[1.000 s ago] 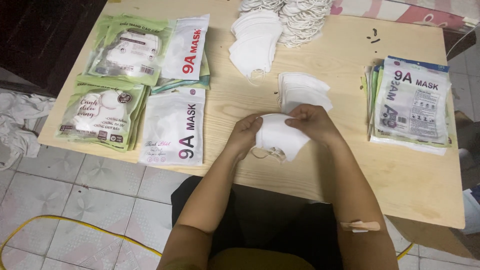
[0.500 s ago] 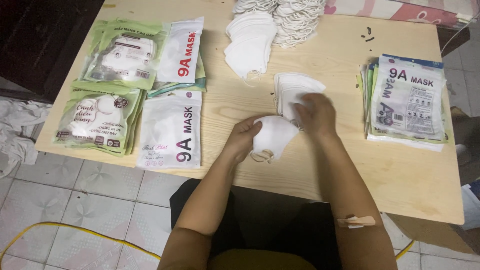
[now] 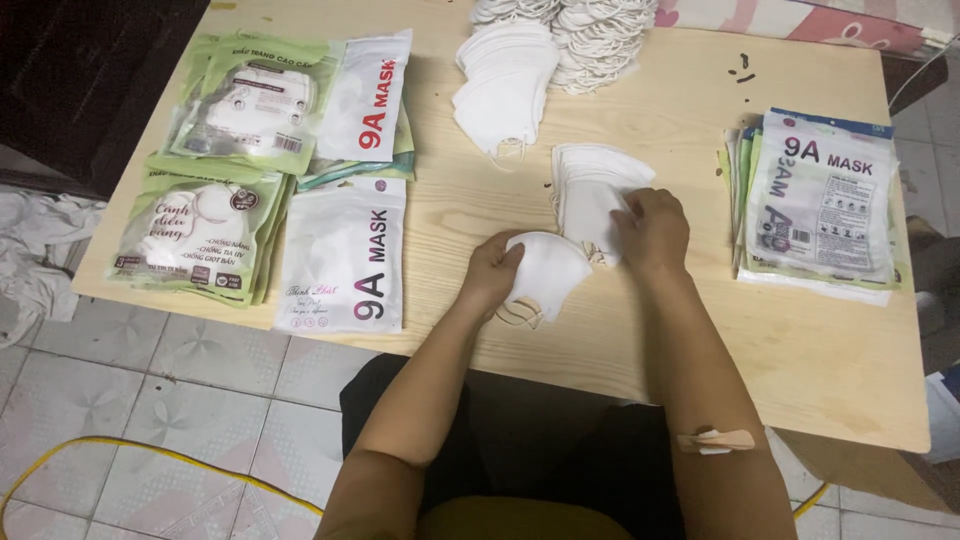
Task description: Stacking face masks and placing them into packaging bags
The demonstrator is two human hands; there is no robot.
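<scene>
The left hand [image 3: 490, 272] is closed around a small stack of white folded masks [image 3: 545, 272], held just above the near middle of the wooden table [image 3: 830, 360]. The right hand [image 3: 655, 230] rests fingers-down, pinching the top of a flat mask pile [image 3: 590, 190] just beyond. White packets [image 3: 345, 255] lie to the left, and more packets [image 3: 825, 205] to the right.

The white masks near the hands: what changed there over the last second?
The right hand let go of the folded mask that both hands held a second ago and moved up and right onto the small mask stack. The left hand still holds that mask near the table edge. The packets and far mask piles stayed put.
</scene>
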